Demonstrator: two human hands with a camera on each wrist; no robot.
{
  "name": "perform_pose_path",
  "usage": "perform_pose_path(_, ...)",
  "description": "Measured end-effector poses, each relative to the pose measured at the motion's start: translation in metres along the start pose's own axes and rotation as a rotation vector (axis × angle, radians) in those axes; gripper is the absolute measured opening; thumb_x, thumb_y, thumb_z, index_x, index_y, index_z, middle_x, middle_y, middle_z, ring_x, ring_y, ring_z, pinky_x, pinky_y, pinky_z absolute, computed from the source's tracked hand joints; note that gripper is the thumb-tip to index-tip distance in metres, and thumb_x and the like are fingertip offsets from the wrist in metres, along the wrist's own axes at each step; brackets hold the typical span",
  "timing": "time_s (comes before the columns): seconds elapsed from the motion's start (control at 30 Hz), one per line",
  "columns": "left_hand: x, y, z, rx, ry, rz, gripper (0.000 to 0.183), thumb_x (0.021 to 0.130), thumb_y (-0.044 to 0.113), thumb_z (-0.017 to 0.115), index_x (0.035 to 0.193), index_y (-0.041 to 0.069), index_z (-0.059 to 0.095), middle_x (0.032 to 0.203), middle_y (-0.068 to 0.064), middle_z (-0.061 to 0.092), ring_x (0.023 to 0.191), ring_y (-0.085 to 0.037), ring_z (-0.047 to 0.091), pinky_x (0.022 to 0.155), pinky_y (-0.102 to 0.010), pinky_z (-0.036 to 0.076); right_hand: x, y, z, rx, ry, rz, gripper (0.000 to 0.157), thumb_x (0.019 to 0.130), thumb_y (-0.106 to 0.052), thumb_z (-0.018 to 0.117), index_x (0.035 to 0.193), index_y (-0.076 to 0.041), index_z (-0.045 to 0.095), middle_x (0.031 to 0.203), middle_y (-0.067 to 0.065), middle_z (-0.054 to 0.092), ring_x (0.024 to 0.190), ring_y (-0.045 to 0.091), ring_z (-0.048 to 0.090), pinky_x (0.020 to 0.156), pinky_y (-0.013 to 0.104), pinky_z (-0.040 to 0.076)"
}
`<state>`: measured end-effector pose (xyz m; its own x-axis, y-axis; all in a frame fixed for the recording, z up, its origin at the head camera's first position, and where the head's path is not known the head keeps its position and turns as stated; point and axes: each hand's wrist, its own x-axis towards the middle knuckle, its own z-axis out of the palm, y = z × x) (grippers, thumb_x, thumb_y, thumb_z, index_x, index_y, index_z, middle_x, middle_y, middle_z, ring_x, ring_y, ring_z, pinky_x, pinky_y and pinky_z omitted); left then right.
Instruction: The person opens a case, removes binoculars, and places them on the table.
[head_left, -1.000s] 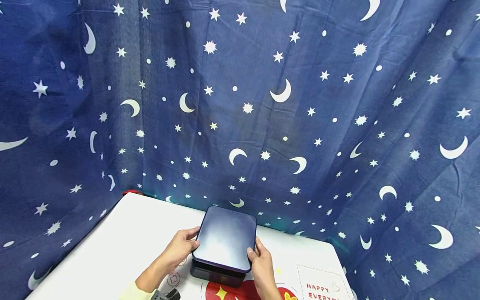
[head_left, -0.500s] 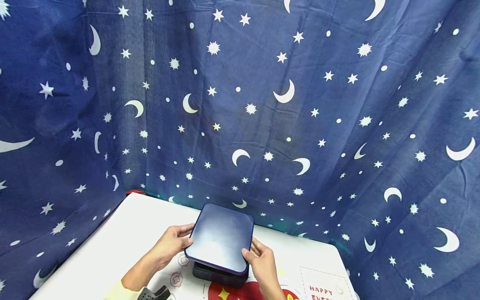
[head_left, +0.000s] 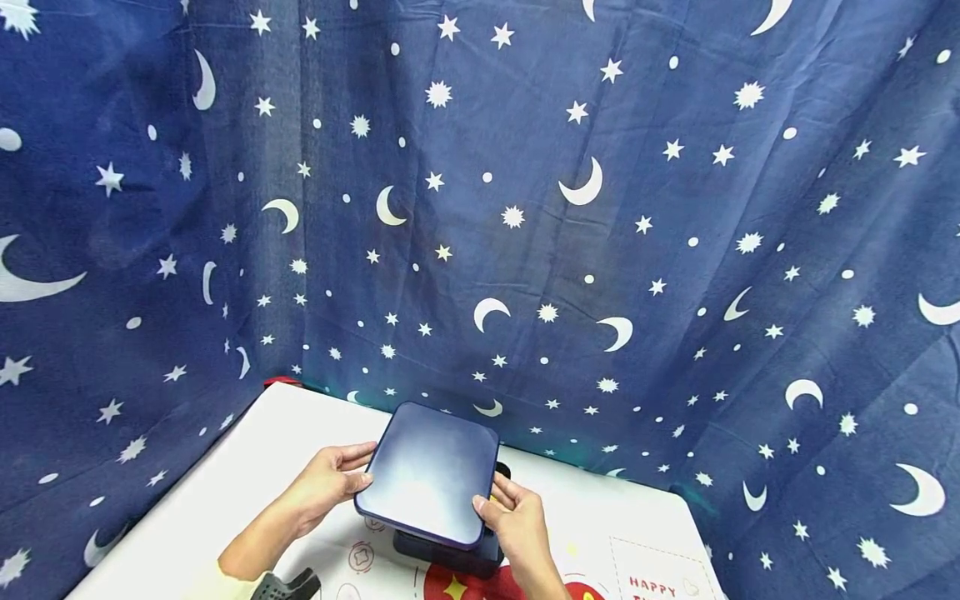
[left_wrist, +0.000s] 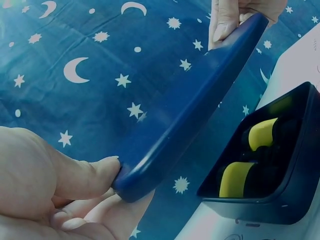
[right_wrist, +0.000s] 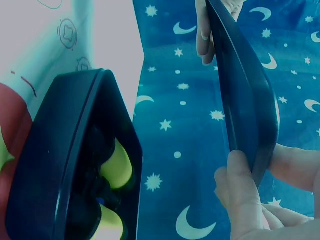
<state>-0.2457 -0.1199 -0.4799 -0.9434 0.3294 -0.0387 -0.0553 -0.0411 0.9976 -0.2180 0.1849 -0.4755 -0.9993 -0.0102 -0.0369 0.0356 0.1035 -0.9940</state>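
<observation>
One glossy dark-blue rounded-square lid [head_left: 427,475]: had shifted left over the last second, hanging partly to the left of a near-black open box [head_left: 450,552]; both wrist views showed a gap between them.
Box: sat between the far edge of the white tabletop [head_left: 300,425] and a red printed patch [head_left: 491,586]; its far right corner had come into view.
Black-and-yellow contents [left_wrist: 262,135]: lay exposed inside, suggesting the uncovering was well along.
Left hand [head_left: 322,483]: pinched the lid's left side, thumb on top, fingers beneath; its forearm slanted in from the lower left, sleeved in pale yellow.
Right hand [head_left: 521,521]: pinched the right side by the near corner, thumb above, fingers below.
</observation>
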Motion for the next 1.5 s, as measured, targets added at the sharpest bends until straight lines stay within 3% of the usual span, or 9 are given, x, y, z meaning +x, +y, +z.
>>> perform_pose_path(0.2,-0.005,-0.001,-0.012,-0.006,-0.02,0.002,0.068,0.098,-0.003,0.06,0.154,-0.021,0.025,0.158,-0.041,0.032,0.134,-0.027,0.056,0.098,-0.034,0.059,0.001,0.0,0.013,0.013,0.015,-0.004,0.067,0.09,0.001,0.073,0.146,0.02,0.043,0.139,0.035,0.061,0.12,0.027,0.07,0.089,0.034,0.063)
perform_pose_path(0.67,-0.018,-0.008,-0.041,-0.012,-0.037,-0.003,0.071,0.1,0.004,0.062,0.155,-0.02,0.023,0.159,-0.043,0.028,0.125,-0.011,0.059,0.095,-0.026,0.058,0.0,0.003,0.039,0.089,-0.02,-0.023,0.066,0.088,0.006,0.072,0.145,0.022,0.042,0.133,0.035,0.066,0.108,0.023,0.074,0.081,0.028,0.064)
perform_pose_path(1.0,-0.03,-0.006,-0.062,0.018,-0.063,0.014,0.072,0.101,0.005,0.062,0.155,-0.02,0.022,0.159,-0.045,0.025,0.128,-0.012,0.058,0.097,-0.027,0.057,0.001,0.008,0.061,0.102,-0.007,-0.005,0.067,0.088,0.006,0.073,0.145,0.023,0.042,0.134,0.035,0.065,0.112,0.025,0.072,0.087,0.035,0.064)
perform_pose_path(1.2,-0.034,-0.004,-0.073,0.065,-0.066,0.01,0.072,0.102,0.008,0.062,0.155,-0.019,0.022,0.16,-0.044,0.022,0.145,-0.033,0.043,0.1,-0.027,0.055,0.001,0.007,0.072,0.112,0.007,0.001,0.066,0.086,0.007,0.074,0.144,0.021,0.045,0.131,0.034,0.067,0.112,0.026,0.072,0.087,0.034,0.064)
perform_pose_path(1.4,-0.036,-0.006,-0.083,0.048,-0.073,0.013,0.073,0.103,0.01,0.062,0.156,-0.019,0.021,0.161,-0.043,0.018,0.141,-0.016,0.047,0.099,-0.022,0.053,0.003,0.006,0.082,0.11,0.004,0.002,0.068,0.086,0.006,0.075,0.145,0.021,0.045,0.126,0.031,0.071,0.108,0.026,0.074,0.086,0.033,0.064)
perform_pose_path(1.5,-0.037,-0.01,-0.086,0.054,-0.058,0.007,0.073,0.102,0.01,0.062,0.156,-0.018,0.022,0.162,-0.043,0.019,0.144,-0.02,0.045,0.098,-0.021,0.053,0.004,0.007,0.085,0.105,0.008,0.006,0.067,0.086,0.007,0.075,0.144,0.021,0.045,0.124,0.03,0.072,0.106,0.025,0.075,0.084,0.034,0.064)
